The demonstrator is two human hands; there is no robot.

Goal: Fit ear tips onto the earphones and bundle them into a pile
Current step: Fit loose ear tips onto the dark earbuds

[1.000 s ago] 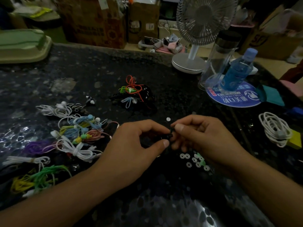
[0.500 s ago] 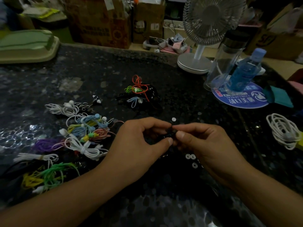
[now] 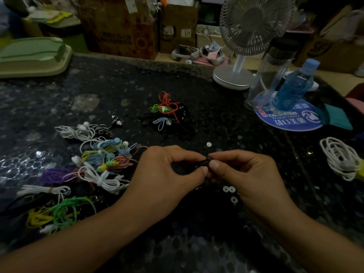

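Note:
My left hand [image 3: 167, 172] and my right hand [image 3: 244, 174] meet at the middle of the dark table and pinch one small black earphone [image 3: 203, 163] between thumbs and forefingers; its ear tip is too dark to make out. Loose white ear tips [image 3: 229, 189] lie just under my right hand, and one more ear tip [image 3: 209, 144] lies beyond the fingers. A spread of bundled coloured earphones [image 3: 102, 156] lies at the left. A smaller pile of earphones [image 3: 167, 113] with orange, green and black cords sits farther back.
A white desk fan [image 3: 234, 75], a clear flask [image 3: 273, 69] and a blue bottle [image 3: 293, 85] on a blue round mat [image 3: 289, 121] stand at the back right. A coiled white cable [image 3: 340, 158] lies at the right edge. A green tray [image 3: 33, 56] sits far left.
Both hands stay pinched together on the black earphone, with small finger shifts. The view has shifted slightly, and my right hand now covers more of the loose ear tips.

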